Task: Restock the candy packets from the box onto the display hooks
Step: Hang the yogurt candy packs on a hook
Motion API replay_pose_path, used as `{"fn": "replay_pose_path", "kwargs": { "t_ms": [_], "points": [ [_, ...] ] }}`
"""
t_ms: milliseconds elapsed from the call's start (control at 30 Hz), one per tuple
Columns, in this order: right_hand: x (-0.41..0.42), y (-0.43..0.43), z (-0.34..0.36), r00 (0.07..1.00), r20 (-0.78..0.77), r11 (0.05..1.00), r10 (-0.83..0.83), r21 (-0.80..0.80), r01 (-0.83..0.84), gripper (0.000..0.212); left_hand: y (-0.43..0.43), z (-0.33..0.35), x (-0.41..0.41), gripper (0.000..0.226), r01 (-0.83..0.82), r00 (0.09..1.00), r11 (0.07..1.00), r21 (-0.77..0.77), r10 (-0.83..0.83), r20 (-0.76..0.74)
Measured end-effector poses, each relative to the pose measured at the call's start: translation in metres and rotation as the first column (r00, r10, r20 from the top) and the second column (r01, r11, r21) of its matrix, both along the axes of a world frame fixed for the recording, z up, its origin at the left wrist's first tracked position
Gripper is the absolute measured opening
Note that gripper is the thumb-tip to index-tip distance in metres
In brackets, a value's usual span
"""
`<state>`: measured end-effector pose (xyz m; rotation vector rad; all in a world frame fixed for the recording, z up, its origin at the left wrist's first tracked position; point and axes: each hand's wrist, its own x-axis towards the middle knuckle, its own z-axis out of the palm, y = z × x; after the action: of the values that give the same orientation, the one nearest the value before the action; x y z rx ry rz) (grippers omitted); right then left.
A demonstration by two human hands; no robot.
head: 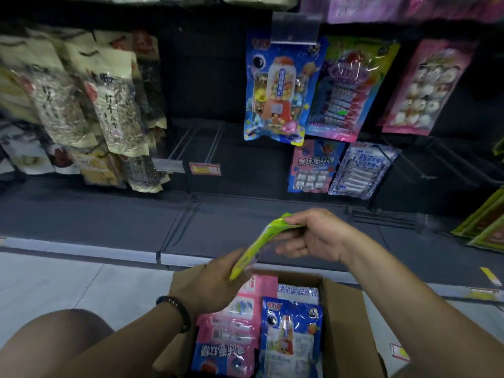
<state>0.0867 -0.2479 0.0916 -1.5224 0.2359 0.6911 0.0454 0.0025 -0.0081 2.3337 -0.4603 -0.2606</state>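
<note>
You have one view only, from the camera on your head. It looks forward and steeply down, wide-angled, so straight lines bow near the edges. Closest to you, at the bottom of the view, sits the cardboard box [346,317]; the floor [54,282] lies beyond it, and the display hooks [215,143] fill the upper half, farther off.

A shop aisle, snack and sweets section. Dark display wall [212,77] hung with rows of packaged goods on metal hooks [215,143]: seed bags [117,105] at left, bright candy packets [281,91] at right. Price tag [205,168] clipped at a hook's end, more label strips along the low shelf edge [81,251]. Open cardboard box [349,317] of stock on the tiled floor [54,282].
</note>
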Motion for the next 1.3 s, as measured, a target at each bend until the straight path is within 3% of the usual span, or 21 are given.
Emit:
{"fn": "replay_pose_path", "kwargs": {
  "t_ms": [67, 167, 200, 267, 333, 400, 500, 600, 767, 967, 1167, 1300],
  "points": [
    [-0.004, -0.004, -0.006, 0.998, 0.023, 0.999, -0.051, -0.005, 0.051, 0.048, -0.005, 0.008, 0.001, 0.024, -0.099, 0.994, 0.995, -0.022, 0.098, -0.044],
    [-0.002, -0.013, -0.008, 0.99, 0.112, 0.996, -0.087, 0.019, 0.086, 0.075, -0.012, 0.023, 0.009, 0.009, -0.217, 0.973, 0.959, -0.181, 0.198, -0.118],
    [-0.001, -0.015, -0.004, 0.983, 0.147, 0.992, -0.108, 0.074, 0.098, 0.077, -0.012, 0.029, 0.009, 0.015, -0.257, 0.964, 0.944, -0.207, 0.233, -0.132],
    [-0.001, -0.015, 0.003, 0.952, 0.264, 0.984, -0.156, 0.129, 0.125, 0.059, -0.008, 0.034, 0.013, 0.014, -0.297, 0.95, 0.916, -0.27, 0.254, -0.183],
    [-0.001, -0.017, 0.001, 0.89, 0.438, 0.989, -0.122, -0.021, 0.146, 0.03, -0.005, 0.041, 0.014, 0.015, -0.293, 0.948, 0.894, -0.34, 0.227, -0.222],
    [-0.007, -0.019, -0.003, 0.797, 0.604, 0.962, 0.014, -0.227, 0.155, 0.053, -0.004, 0.052, 0.015, 0.015, -0.308, 0.935, 0.855, -0.417, 0.19, -0.301],
    [-0.024, -0.022, 0.003, 0.713, 0.685, 0.958, 0.15, -0.278, 0.066, 0.095, -0.01, 0.07, 0.017, 0.024, -0.303, 0.89, 0.829, -0.47, 0.069, -0.451],
    [-0.03, -0.031, 0.012, 0.638, 0.734, 0.947, 0.233, -0.32, 0.021, 0.101, -0.023, 0.087, 0.022, 0.031, -0.272, 0.866, 0.825, -0.495, -0.015, -0.499],
    [-0.01, -0.064, 0.046, 0.604, 0.797, 0.952, 0.01, -0.192, 0.238, 0.093, -0.075, 0.13, 0.049, 0.024, -0.258, 0.934, 0.769, -0.585, 0.043, -0.354],
    [0.028, -0.113, 0.08, 0.47, 0.871, 0.913, -0.143, -0.068, 0.402, 0.084, -0.15, 0.184, 0.102, 0.03, -0.218, 0.976, 0.672, -0.707, 0.137, -0.171],
    [0.061, -0.143, 0.084, 0.258, 0.925, 0.787, -0.281, 0.068, 0.613, 0.079, -0.201, 0.211, 0.149, 0.086, -0.012, 0.944, 0.814, -0.581, 0.201, 0.262],
    [0.074, -0.154, 0.094, 0.16, 0.957, 0.74, -0.24, 0.074, 0.669, 0.075, -0.216, 0.219, 0.161, 0.095, 0.1, 0.926, 0.826, -0.555, 0.127, 0.355]
  ]
}}
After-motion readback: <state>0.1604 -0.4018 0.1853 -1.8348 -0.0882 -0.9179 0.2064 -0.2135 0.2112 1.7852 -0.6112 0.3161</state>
